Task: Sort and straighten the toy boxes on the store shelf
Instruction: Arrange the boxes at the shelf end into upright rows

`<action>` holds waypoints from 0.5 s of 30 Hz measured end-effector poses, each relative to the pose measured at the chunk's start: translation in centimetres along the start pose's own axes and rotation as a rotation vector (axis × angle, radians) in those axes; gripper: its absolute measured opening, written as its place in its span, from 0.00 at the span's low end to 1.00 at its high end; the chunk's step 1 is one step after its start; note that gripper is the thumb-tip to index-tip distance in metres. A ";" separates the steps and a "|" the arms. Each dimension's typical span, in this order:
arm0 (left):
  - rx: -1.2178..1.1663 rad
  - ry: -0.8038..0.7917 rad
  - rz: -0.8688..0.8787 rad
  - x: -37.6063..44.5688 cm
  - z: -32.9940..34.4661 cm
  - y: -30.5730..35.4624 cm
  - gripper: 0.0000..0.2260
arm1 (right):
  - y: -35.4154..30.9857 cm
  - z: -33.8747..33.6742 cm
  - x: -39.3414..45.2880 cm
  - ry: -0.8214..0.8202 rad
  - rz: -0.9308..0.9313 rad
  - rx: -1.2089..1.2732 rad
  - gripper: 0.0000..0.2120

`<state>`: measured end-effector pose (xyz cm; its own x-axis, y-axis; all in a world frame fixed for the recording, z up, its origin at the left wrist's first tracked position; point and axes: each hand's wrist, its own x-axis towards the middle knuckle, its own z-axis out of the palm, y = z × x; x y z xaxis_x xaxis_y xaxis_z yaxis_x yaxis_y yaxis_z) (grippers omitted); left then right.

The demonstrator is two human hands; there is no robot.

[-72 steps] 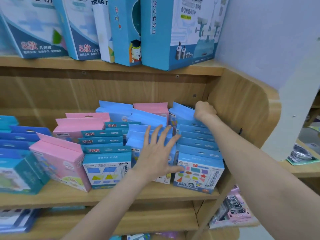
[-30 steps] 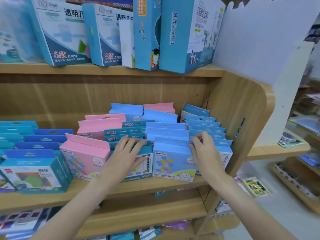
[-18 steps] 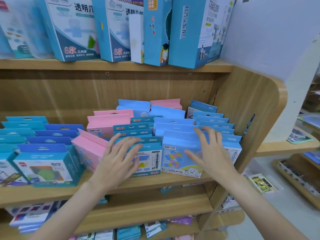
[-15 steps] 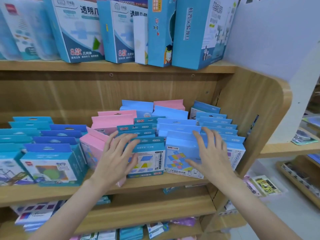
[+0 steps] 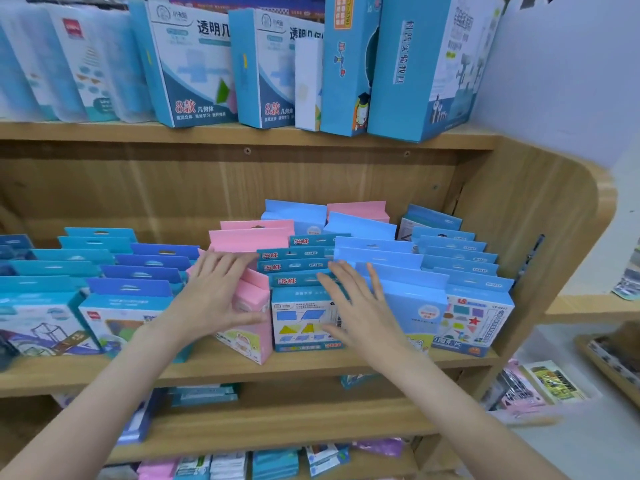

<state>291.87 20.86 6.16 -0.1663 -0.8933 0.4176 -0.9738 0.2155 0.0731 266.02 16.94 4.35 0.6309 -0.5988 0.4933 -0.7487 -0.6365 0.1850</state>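
L hand (image 5: 216,299) hides pink box (image 5: 254,327) front; top-shelf boxes (image 5: 194,64) cut off.

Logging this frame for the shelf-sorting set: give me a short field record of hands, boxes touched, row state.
left hand: open, fingers spread on the front pink box
right hand: open, fingers straight, lying across the front teal box and the light blue box
pink box: front of its row, turned askew to the shelf edge
teal box: upright, faces forward
rightmost row: shapes box in front, untouched
shelf: wooden, rows of small boxes front to back
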 end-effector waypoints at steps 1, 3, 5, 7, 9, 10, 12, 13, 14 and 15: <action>-0.002 0.023 0.010 -0.1 0.1 0.3 0.47 | 0.6 -0.1 -0.3 0.015 0.013 0.012 0.39; -0.008 0.080 0.054 -0.3 0.1 1.2 0.43 | 2.3 -0.4 -1.0 0.034 0.053 0.034 0.38; -0.014 0.128 0.107 -0.1 0.1 2.2 0.39 | 3.9 -0.8 -1.6 0.042 0.098 0.074 0.36; -0.019 0.168 0.149 0.6 0.2 3.3 0.35 | 5.4 -1.6 -2.0 0.053 0.146 0.141 0.30; -0.021 0.180 0.154 1.9 0.3 4.2 0.33 | 6.8 -2.6 -1.6 0.052 0.197 0.206 0.26; -0.022 0.181 0.149 2.6 0.3 4.6 0.32 | 7.6 -3.1 -1.1 0.056 0.219 0.239 0.25; -0.025 0.174 0.138 4.2 0.2 5.5 0.33 | 9.6 -4.0 0.5 0.058 0.255 0.333 0.21; -0.041 0.156 0.128 5.0 0.1 6.0 0.35 | 10.8 -4.4 1.7 0.034 0.272 0.392 0.18; -0.073 0.125 0.113 5.8 0.0 6.5 0.37 | 12.0 -4.5 3.1 -0.002 0.286 0.445 0.16; -0.117 0.079 0.094 6.6 -0.1 7.0 0.40 | 13.3 -4.5 4.6 -0.049 0.298 0.481 0.16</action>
<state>283.94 16.54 9.52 -0.2382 -0.8341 0.4975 -0.9290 0.3450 0.1336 258.06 7.86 12.89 0.4237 -0.8014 0.4222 -0.7262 -0.5791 -0.3705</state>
